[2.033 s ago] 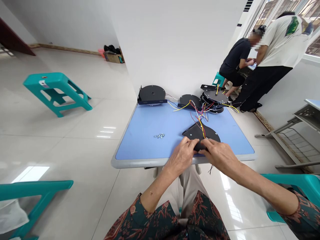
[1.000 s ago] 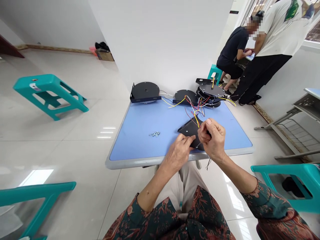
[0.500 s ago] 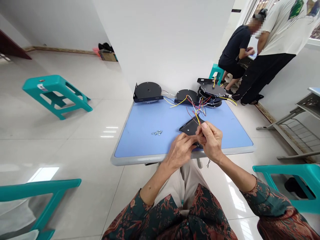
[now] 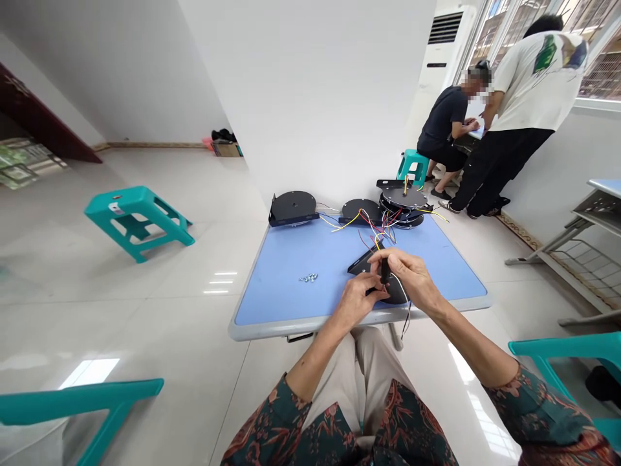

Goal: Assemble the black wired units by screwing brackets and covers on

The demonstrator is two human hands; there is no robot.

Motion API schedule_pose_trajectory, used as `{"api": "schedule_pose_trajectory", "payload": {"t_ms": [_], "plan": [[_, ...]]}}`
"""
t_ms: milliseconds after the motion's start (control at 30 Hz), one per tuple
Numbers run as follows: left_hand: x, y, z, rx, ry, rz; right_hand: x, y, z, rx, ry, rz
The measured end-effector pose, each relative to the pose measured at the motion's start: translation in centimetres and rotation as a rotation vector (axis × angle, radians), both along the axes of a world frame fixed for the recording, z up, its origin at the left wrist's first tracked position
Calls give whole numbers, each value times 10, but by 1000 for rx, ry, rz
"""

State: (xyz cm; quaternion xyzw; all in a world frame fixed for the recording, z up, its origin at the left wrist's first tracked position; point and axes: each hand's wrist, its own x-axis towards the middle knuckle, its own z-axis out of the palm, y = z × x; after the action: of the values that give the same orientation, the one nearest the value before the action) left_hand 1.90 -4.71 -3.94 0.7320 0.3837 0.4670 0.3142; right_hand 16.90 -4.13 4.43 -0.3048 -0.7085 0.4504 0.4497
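A black round plate [image 4: 369, 265] with coloured wires lies at the near edge of the blue table [image 4: 291, 272]. My left hand [image 4: 358, 299] pinches the plate's near edge. My right hand [image 4: 407, 278] is closed around a small dark part with thin wires, held upright just above the plate. A small pile of silver screws [image 4: 308, 278] lies on the table to the left of my hands.
More black round plates [image 4: 292, 207] and a stack of them [image 4: 402, 200] with tangled wires sit along the table's far edge against a white wall. Teal stools [image 4: 138, 217] stand on the floor. Two people [image 4: 490, 116] work at the back right.
The plate was lifted and tilted between my hands, then lowered again. My right hand moved from the plate's rim onto the small dark part with wires. The camera view tilted up.
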Motion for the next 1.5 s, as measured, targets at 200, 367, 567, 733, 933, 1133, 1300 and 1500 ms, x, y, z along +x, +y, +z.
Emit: {"api": "schedule_pose_trajectory", "payload": {"t_ms": [200, 367, 567, 733, 933, 1133, 1300, 1500], "plan": [[2, 0, 2, 8, 64, -29, 21, -4, 8, 275, -427, -211], [4, -1, 0, -38, 83, 54, 14, -18, 0, 523, -708, -515], [3, -4, 3, -96, -20, 5, 23, -25, 15, 456, -520, -236], [4, -3, 4, -71, -20, -36, 28, -22, 7, 493, -455, -383], [1, -1, 4, -3, 60, -83, 27, -20, 7, 381, -391, -286], [2, -3, 2, -63, 72, -22, 29, -19, 5, 381, -430, -329], [6, -5, 1, -110, -14, 45, 26, -21, -4, 363, -398, -446], [5, -5, 2, -144, -63, 2, 32, -16, 3, 373, -371, -253]]}}
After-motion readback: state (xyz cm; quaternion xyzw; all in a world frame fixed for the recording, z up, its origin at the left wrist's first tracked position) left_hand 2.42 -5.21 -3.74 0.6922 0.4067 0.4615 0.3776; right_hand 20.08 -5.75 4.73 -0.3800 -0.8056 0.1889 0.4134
